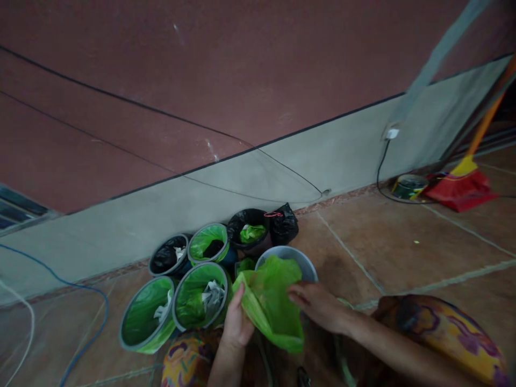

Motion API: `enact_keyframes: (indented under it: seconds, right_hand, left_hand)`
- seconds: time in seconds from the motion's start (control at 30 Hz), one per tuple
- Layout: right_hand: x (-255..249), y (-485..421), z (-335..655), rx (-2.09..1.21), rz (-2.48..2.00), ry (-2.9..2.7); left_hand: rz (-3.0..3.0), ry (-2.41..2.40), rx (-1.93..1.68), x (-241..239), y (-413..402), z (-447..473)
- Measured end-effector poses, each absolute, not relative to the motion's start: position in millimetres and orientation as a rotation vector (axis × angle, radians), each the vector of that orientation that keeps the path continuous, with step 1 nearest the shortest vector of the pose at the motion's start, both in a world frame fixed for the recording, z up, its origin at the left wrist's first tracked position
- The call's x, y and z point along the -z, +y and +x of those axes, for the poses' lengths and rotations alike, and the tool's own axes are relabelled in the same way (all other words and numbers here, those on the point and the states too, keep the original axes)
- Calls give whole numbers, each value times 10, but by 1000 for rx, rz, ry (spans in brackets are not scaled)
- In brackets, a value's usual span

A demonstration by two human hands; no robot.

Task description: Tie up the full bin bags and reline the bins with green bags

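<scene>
At 2 o'clock I see a red broom [463, 188] against the wall; 5 lined bins [201, 295] cluster at 8 o'clock.

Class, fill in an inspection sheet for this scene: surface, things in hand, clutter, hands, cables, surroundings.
Surface: brown tiled floor.
Things in hand: green plastic bag held at the grey bin.
Clutter: four green-lined bins and two black-lined bins, grouped by the wall.
Hands: left hand grips the bag's edge; right hand rests on the bag.
Cables: blue cable on floor; black cable from the wall socket.
Surroundings: maroon and grey wall; red broom.
</scene>
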State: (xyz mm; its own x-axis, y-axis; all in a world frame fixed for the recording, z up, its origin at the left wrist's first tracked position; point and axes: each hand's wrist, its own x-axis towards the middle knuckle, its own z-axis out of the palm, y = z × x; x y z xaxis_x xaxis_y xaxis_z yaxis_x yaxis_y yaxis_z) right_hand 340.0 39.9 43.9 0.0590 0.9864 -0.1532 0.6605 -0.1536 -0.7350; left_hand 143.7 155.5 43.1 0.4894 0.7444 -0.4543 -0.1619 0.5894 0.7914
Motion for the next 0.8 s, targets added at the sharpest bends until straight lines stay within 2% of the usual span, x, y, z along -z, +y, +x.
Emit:
enact_keyframes:
  seconds: [0.13,0.27,0.43,0.57,0.7,0.8]
  right_hand:
    - [-477,722,3645,-560,-1950,-1668]
    - [-316,975,3646,-546,-2037,-1765]
    - [-145,1124,3623,-739,-1946,-1703]
    - [-255,1108,3959,-987,-1640,-1597]
    - [-358,1040,4370,-1347,-1292,-1121]
    - [-310,1008,4517,-1439,-1168,-710]
  left_hand:
    - [660,923,-571,-544,1463,1360]
    - [543,858,-474,-737,1411,1207]
    - [469,904,-495,-918,1557,1022]
    - [428,1115,-589,-938,1858,803]
    - [437,1290,-598,-841,2052,542]
    - [481,1323,-650,-757,2070,459]
